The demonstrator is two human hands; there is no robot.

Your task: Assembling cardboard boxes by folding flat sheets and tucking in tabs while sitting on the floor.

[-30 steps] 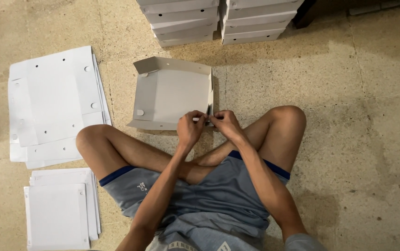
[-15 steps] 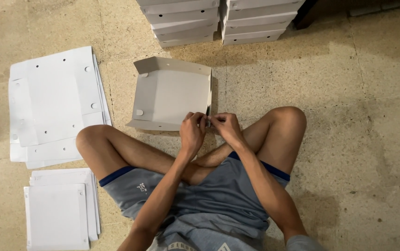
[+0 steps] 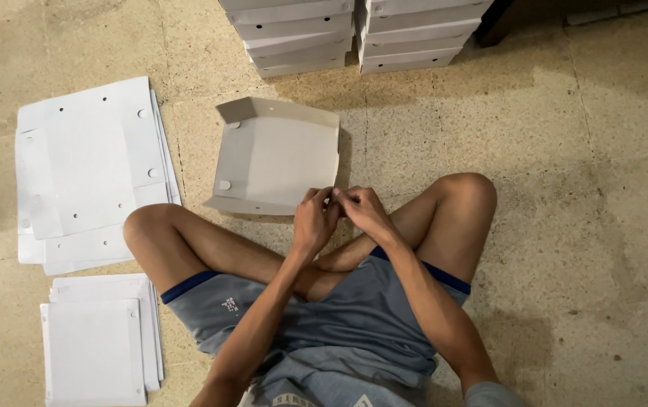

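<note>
Both hands have barely moved over the last second: the left hand [image 3: 315,218] and right hand [image 3: 360,211] still pinch the near right corner of the half-folded white box [image 3: 275,158] at centre frame. It lies open and holds nothing. Flat cardboard blanks [image 3: 86,166] lie left; finished boxes [image 3: 354,34] stack at top.

We sit cross-legged on a mottled beige stone floor [image 3: 580,151]. On it lie a half-folded white box [image 3: 275,158] before us, a pile of flat punched sheets [image 3: 86,166] at far left, a smaller sheet pile [image 3: 98,347] near left, and stacked finished boxes [image 3: 354,34] far ahead.
</note>
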